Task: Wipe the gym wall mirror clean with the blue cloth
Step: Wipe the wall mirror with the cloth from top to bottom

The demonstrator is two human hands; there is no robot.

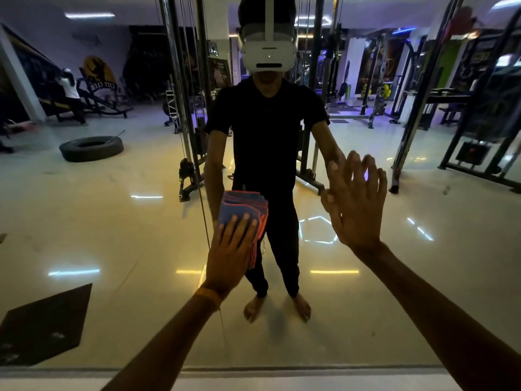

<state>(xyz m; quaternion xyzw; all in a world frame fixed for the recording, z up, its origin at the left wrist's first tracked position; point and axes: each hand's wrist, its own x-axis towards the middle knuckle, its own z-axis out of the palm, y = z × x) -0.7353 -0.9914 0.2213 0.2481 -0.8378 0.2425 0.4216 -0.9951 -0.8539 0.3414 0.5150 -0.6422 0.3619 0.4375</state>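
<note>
A person stands close to a large gym wall mirror (118, 227), both arms reaching forward to the glass; the view is from their head, looking forward and slightly down. The left hand (229, 255) lies flat, fingers straight, on a folded blue cloth (242, 206) with orange-red edging, pressing it against the mirror; the cloth sits near the middle of the view, its upper half showing above the fingertips. The right hand (356, 204) is spread wide, palm towards the glass and meeting its own reflection, so it seems to rest there as a brace; it holds nothing.

The step in hand looks like the wiping itself, with the cloth already on the glass; the next move probably calls for steady flat pressure while sliding the cloth in overlapping passes, without letting the folds bunch.

The mirror's bottom edge (253, 369) runs across the low part of the view, above a pale ledge (310, 380); no side or top edge shows; glass extends widely left, right and above the cloth. The right hand, near the cloth on its right, would likely block a pass that way unless lifted. Reflected in the glass are a tyre (91, 148) and dark gym machines.
</note>
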